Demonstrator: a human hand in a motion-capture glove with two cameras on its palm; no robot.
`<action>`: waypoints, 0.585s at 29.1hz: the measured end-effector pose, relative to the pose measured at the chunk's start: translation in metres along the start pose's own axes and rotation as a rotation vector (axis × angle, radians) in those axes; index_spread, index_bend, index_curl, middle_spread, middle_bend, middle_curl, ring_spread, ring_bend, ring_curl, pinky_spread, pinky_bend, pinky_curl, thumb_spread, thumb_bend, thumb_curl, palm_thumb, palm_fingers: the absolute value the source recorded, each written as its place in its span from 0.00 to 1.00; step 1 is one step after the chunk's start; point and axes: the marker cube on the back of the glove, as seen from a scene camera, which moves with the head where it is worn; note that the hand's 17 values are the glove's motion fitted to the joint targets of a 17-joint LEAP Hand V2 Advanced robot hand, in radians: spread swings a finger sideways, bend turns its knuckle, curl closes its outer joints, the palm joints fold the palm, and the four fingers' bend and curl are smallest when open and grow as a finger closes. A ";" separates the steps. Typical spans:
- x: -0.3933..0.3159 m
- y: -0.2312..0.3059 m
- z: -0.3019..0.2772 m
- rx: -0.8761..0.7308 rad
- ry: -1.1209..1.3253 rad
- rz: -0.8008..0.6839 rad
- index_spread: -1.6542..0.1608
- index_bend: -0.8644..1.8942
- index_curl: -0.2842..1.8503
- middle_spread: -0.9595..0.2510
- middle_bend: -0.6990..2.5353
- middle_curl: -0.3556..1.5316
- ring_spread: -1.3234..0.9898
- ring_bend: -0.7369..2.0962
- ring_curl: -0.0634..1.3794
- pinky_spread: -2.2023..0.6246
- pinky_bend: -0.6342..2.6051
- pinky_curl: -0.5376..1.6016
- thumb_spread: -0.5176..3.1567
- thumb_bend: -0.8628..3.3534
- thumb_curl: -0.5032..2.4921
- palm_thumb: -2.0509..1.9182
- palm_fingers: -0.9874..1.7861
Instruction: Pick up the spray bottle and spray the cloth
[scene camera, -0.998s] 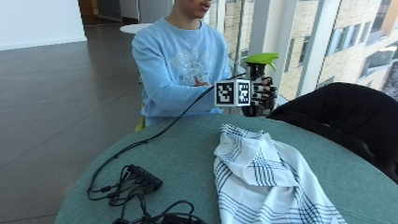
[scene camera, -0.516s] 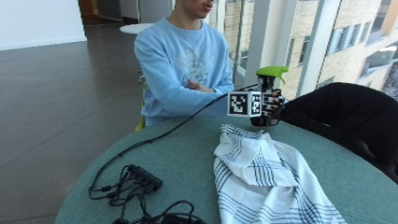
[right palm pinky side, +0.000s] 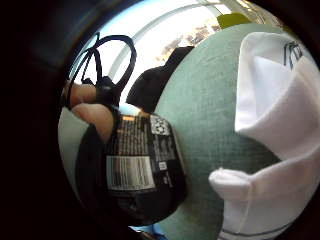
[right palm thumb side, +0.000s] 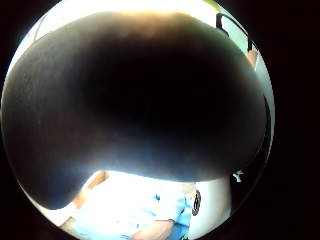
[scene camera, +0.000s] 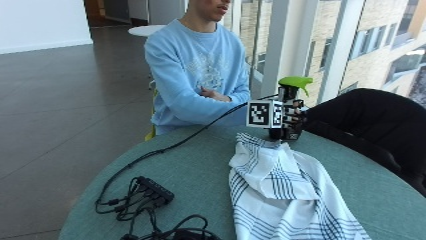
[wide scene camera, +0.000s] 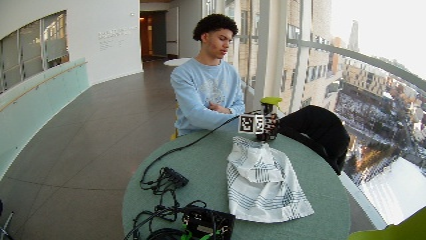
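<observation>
The gloved right hand (scene camera: 291, 116) is wrapped around the dark body of the spray bottle (scene camera: 287, 111), fingers curled round it, so it's got a proper hold. In the little-finger palm view the bottle's label (right palm pinky side: 132, 165) sits right up against the palm with two fingertips (right palm pinky side: 95, 117) hooked over its side. The thumb-side view is basically blacked out by the bottle, it's that close

The bottle looks just lifted off the green surface (scene camera: 200, 165), or barely above it, can't really tell if the base touches. It's upright with the green trigger head (scene camera: 295, 82) on top, at the far side of the surface, just beyond the far end of the cloth (scene camera: 283, 192). My guess: the upright hold keeps the nozzle usable and the trigger within finger reach

The striped white cloth lies bunched, running from the bottle toward the near edge. Not sprayed yet as far as I can judge, so tilting the nozzle toward it comes next
</observation>
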 end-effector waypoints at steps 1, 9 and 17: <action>-0.001 0.001 0.000 -0.006 -0.002 0.002 0.79 0.38 0.33 0.70 0.28 0.42 0.54 0.39 0.30 0.76 0.28 0.43 0.40 0.20 0.35 0.72 0.77; -0.006 0.012 -0.024 -0.037 0.022 -0.002 0.76 0.33 0.30 0.71 0.29 0.43 0.54 0.39 0.31 0.78 0.28 0.43 0.42 0.20 0.33 0.72 0.70; -0.022 0.050 -0.072 -0.114 0.179 -0.020 0.74 0.34 0.27 0.71 0.29 0.42 0.54 0.40 0.31 0.79 0.29 0.43 0.43 0.20 0.32 0.71 0.67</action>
